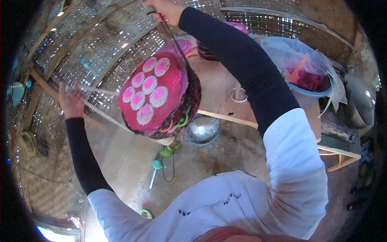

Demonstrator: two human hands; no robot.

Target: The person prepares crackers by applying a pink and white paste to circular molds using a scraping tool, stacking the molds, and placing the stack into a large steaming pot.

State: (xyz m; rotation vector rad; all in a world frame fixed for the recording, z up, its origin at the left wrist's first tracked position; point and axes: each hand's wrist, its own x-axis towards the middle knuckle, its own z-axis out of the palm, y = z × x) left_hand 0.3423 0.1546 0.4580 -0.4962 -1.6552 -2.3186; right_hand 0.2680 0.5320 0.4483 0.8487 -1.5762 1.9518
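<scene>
A drum-shaped, bag-like object (151, 93) hangs tilted in front of me, off the floor. Its magenta face carries several white-and-pink ruffled flowers (150, 84), and its side is dark and shaggy with some green and red bits. My right hand (167, 12), partly cut off by the top edge, grips a dark strap (180, 50) running down to the object. On the left, my left hand (72, 99) is raised with a pale band (104, 115) looped around it, drawn out towards the object. The object's underside is mostly hidden.
A wooden table (217, 81) holds a blue-rimmed tub (314, 92) with plastic sheeting, magenta contents and an orange spatula (297, 69). Another dark-and-pink object (205, 52) sits behind my right sleeve. A metal basin (204, 130) and a teal-headed stick (156, 165) lie below. Woven walling (121, 39) curves behind.
</scene>
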